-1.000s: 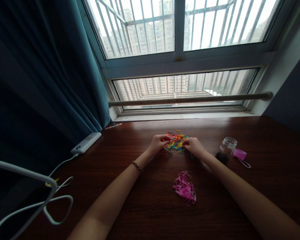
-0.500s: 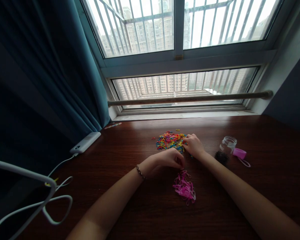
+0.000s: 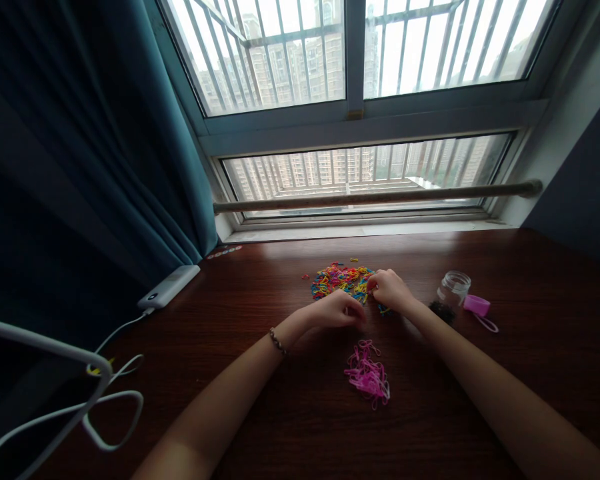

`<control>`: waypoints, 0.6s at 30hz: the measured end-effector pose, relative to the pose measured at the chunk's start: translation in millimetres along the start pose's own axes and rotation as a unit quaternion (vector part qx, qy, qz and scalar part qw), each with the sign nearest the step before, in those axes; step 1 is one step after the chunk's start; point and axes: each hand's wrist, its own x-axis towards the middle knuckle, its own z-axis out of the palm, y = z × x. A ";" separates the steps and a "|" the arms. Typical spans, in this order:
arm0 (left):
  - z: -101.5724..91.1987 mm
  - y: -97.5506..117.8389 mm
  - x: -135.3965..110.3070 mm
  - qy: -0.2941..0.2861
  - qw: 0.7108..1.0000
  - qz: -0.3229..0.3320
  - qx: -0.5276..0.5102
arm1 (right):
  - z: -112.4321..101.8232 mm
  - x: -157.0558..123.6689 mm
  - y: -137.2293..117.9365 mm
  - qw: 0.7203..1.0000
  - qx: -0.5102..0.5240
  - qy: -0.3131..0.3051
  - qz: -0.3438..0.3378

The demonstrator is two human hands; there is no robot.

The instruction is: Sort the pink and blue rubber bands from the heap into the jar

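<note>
Left hand (image 3: pixel 336 311) hovers between the mixed multicoloured heap of small elastic bands (image 3: pixel 341 281) and the separate pink band pile (image 3: pixel 367 373) on the dark wooden desk (image 3: pixel 530 347); fingers curled together, contents not discernible. Right hand (image 3: pixel 390 291) touches the heap's edge, fingers pinched together. Pick single pink bands only; release directly over the pink pile.

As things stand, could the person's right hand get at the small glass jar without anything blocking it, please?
Probably yes. The right hand rests at the edge of the mixed-colour band pile, and the open glass jar stands to its right on bare table. Only a small dark clump lies nearby, beside the path.
</note>
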 end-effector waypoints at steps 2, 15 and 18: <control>0.5 -2.4 2.7 0.084 0.995 -0.020 0.043 | -1.3 -0.3 0.3 1.000 -0.004 -0.014 -0.011; -33.8 -71.9 -11.3 0.479 0.840 -0.238 0.094 | -2.8 1.0 -2.9 0.992 -0.051 0.005 -0.116; -32.3 -78.0 -13.3 0.468 0.850 -0.208 0.124 | -1.5 1.3 -5.8 0.993 -0.010 0.054 -0.108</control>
